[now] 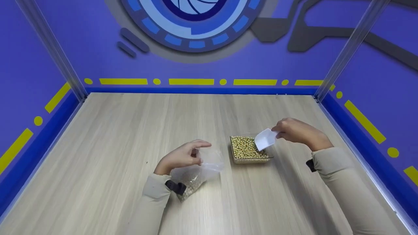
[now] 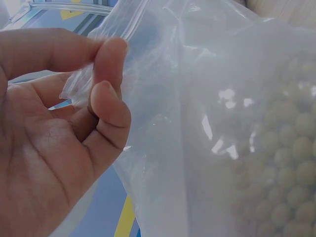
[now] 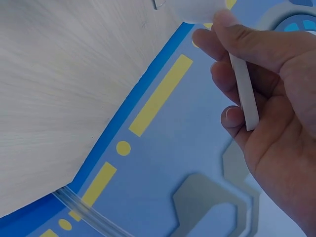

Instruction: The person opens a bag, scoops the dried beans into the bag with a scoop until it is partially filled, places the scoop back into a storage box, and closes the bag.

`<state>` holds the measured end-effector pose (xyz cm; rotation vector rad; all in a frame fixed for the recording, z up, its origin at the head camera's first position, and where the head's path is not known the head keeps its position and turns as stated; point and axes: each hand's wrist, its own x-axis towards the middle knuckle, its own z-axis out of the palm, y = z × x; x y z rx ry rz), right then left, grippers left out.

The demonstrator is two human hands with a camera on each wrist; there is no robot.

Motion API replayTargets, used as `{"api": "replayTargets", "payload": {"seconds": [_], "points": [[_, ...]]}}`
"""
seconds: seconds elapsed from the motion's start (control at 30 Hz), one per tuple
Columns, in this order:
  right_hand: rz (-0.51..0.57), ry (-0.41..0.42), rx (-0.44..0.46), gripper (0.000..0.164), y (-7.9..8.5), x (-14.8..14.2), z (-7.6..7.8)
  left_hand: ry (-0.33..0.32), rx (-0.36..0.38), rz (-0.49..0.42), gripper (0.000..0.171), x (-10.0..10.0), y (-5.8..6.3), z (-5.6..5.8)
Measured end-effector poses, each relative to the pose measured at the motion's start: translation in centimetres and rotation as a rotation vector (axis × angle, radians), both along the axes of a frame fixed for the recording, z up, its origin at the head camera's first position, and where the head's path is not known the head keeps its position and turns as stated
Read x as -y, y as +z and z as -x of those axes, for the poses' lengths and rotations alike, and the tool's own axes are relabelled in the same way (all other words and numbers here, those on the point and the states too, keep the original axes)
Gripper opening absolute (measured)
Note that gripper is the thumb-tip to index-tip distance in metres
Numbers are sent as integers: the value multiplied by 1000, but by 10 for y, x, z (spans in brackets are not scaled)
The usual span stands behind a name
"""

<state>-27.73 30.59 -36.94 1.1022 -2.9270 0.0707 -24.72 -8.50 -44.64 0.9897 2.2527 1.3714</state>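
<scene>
My left hand [image 1: 183, 157] pinches the top of a clear zip bag [image 1: 212, 164] by its edge. Round, pale beans [image 2: 291, 173] fill the lower part of this bag, which slants down toward the left forearm. In my right hand [image 1: 294, 131] is a white plastic scoop [image 1: 265, 139]; the right wrist view shows its handle [image 3: 244, 94] gripped between thumb and fingers. The scoop's blade tips down over the right part of a clear rectangular container [image 1: 251, 161], its edge at the yellow-green beans [image 1: 245, 147] inside. Whether the scoop holds any beans cannot be seen.
Both hands work over a light wood-grain table [image 1: 130, 130]. Blue printed panels [image 1: 196, 71] wall it at the back and both sides, with clear corner posts [image 1: 352, 45]. A tiny dark speck [image 1: 146, 162] lies left of the left hand.
</scene>
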Motion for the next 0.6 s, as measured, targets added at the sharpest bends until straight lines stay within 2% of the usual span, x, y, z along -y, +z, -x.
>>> {"api": "replayTargets", "payload": {"seconds": [0.33, 0.6], "points": [[-132, 8, -142, 15, -1, 13, -4, 14, 23, 7, 60, 0, 0, 0], [-145, -7, -143, 14, -5, 16, -4, 19, 22, 16, 60, 0, 2, -1]]}}
